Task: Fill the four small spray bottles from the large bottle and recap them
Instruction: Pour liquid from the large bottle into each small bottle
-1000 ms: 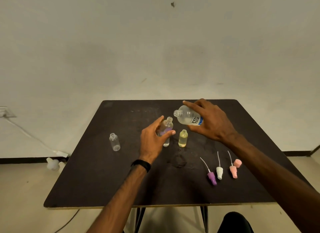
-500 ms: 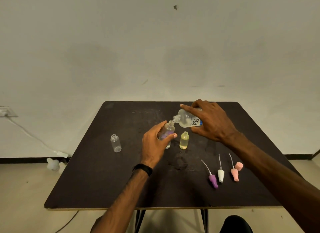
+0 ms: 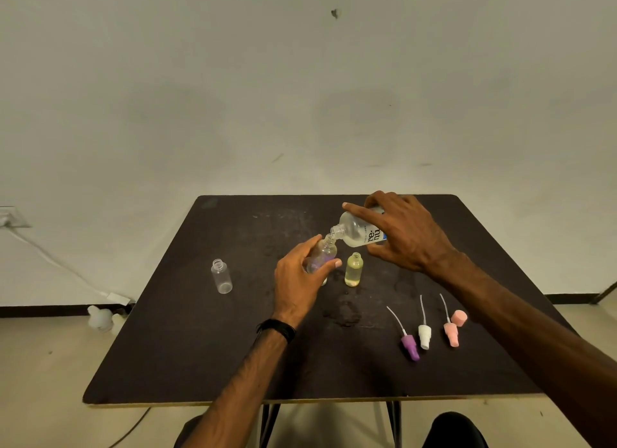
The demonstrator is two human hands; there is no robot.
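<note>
Large bottle (image 3: 359, 231) tilted over purple bottle (image 3: 322, 254)

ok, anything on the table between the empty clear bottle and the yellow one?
Head view: the left hand gripping the purple-tinted bottle sits between the empty clear bottle and the yellow bottle.

small bottles (image 3: 221, 276): 3 | large bottle (image 3: 359, 231): 1 | spray tops (image 3: 410, 344): 3 | pink cap (image 3: 459, 317): 1
</note>
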